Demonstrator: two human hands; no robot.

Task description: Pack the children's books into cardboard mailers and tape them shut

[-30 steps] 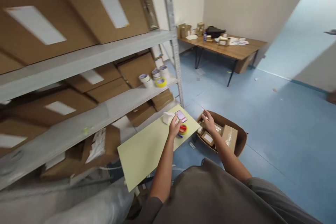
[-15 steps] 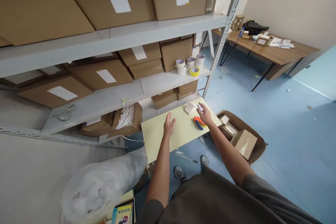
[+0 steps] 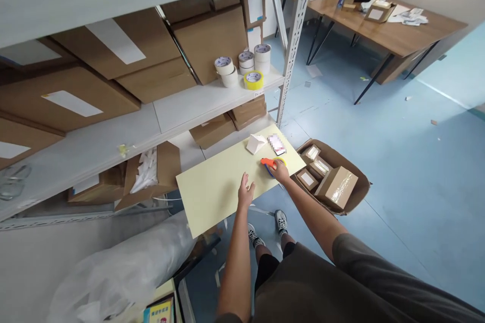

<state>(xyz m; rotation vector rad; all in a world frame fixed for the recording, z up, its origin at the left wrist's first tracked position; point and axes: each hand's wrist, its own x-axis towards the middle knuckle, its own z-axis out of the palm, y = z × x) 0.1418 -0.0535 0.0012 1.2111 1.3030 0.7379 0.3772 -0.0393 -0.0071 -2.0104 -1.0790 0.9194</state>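
Note:
My right hand grips an orange and blue tape dispenser with yellow showing at its edge. The dispenser is near the right end of a pale yellow board; my fingers partly cover it. My left hand is open over the board's front part, fingers apart and holding nothing. Beyond the dispenser lies a phone, its screen blurred. A small white folded card or paper piece stands to the left of the phone.
A metal shelf holds cardboard boxes and several tape rolls. An open carton with small parcels stands on the floor at right. Left of me is a large plastic bag. A wooden table stands farther back.
My right hand has left the phone, now lying on the board, and moved nearer to me onto the tape dispenser. My left hand stays open. The view has shifted right and down.

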